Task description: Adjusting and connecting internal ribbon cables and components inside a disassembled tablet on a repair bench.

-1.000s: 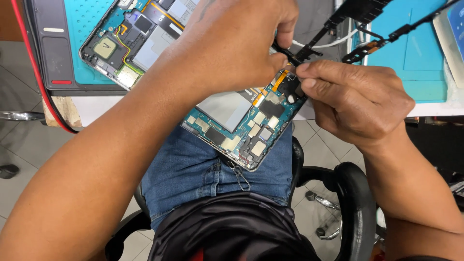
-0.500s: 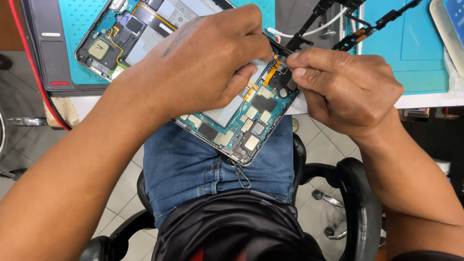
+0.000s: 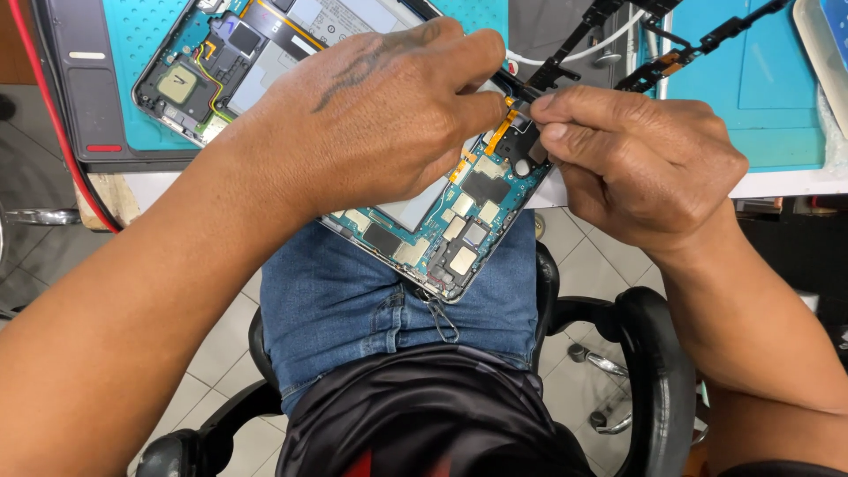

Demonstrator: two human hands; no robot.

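R hand (image 3: pixel 640 172): thumb + forefinger pinched together on a small dark part at the top-right corner of the opened tablet (image 3: pixel 442 230); what exactly sits between the tips is too small to tell. Rest of fingers curled under.
L hand (image 3: pixel 380 115): lies palm-down over the tablet's middle, fingers bent, thumb + forefinger tips closed near the same corner, just beside the R fingertips. Whether they clamp the thin dark strip (image 3: pixel 517 84) there or only press on it, can't tell.
Tablet: back cover off, teal circuit board w/ silver shield cans + orange flex cable (image 3: pixel 495 132) showing. Tilted, lower corner resting over the lap on blue jeans (image 3: pixel 353 300), upper corner at the bench edge (image 3: pixel 768 181).
2nd device (image 3: pixel 221 62): another opened unit, lying flat on the teal work mat (image 3: pixel 132 35) at upper left, partly hidden behind L hand; square gold-ish chip near its left end.
Upper right: black bracket-like strips (image 3: pixel 698 44) w/ small orange bits, over a second teal mat (image 3: pixel 768 97); white cable (image 3: pixel 609 40) near them.
Left edge: red cable (image 3: pixel 53 132) running down past the dark tray border (image 3: pixel 84 106).
Below: black office chair (image 3: pixel 654 371), armrest by R forearm; dark shirt (image 3: pixel 424 415) at bottom; pale tiled floor (image 3: pixel 44 265) under all.
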